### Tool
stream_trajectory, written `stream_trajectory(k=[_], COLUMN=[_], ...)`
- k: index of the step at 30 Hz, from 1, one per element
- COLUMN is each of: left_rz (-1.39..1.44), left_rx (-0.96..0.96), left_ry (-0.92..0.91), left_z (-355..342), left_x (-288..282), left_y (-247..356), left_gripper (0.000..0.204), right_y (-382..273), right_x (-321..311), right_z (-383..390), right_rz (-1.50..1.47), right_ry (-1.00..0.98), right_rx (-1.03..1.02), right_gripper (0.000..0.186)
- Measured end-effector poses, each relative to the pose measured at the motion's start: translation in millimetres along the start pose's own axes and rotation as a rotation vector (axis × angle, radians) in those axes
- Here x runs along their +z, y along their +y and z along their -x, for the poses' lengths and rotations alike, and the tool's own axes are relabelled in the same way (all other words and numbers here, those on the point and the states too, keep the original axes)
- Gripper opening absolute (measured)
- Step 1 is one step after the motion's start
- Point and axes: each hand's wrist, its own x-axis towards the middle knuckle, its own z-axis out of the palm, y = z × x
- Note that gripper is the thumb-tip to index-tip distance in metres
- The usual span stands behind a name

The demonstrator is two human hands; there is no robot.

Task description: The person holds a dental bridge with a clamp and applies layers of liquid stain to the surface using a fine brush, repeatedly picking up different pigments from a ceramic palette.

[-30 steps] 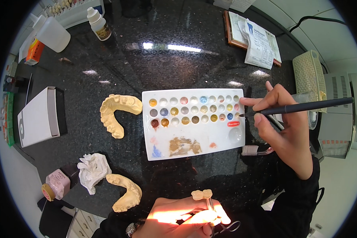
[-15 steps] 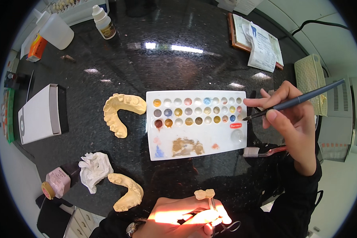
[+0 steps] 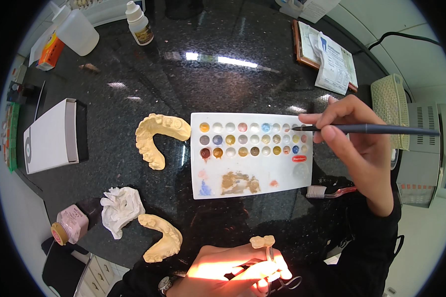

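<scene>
In my right hand (image 3: 359, 148) is a slim dark paintbrush (image 3: 376, 129), held like a pen. Its fine tip is at the upper right wells of a white porcelain palette (image 3: 267, 183); whether it touches one I cannot tell. The palette has rows of wells with coloured pastes and brown, blue and pink smears below. At the near edge my left hand (image 3: 228, 270), brightly lit, is closed around metal locking forceps (image 3: 294, 282). Held upright at their tip is a small cream dental bridge (image 3: 262, 241). Two yellowish dental casts, one (image 3: 153, 141) beside the palette, the other (image 3: 164, 240) nearer me, lie on the left.
A toothbrush (image 3: 329, 191) lies under my right wrist. To the left are crumpled tissue (image 3: 121, 210), a pink jar (image 3: 70, 225) and a white box (image 3: 52, 138). Bottles (image 3: 139, 27) stand at the far left. Papers (image 3: 332, 59) and a woven basket (image 3: 389, 109) are far right.
The brush tip has moved from the palette's lower right wells up to the top row, and the brush now lies nearly level. My left hand keeps its hold; the whole view has shifted slightly.
</scene>
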Motion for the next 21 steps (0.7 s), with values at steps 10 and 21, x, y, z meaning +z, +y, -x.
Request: stream_trajectory(k=[10, 21], left_rz=[0.112, 0.102], left_rx=[0.045, 0.098], left_ry=[0.089, -0.023], left_z=[9, 11], left_x=[3, -8], left_y=[-12, -20], left_gripper=[0.016, 0.024], right_y=[0, -1], right_x=[10, 5], right_z=[-10, -13], right_rz=[0.149, 0.481], right_ry=[-0.090, -0.152], right_rx=[-0.088, -0.321], right_gripper=[0.008, 0.010])
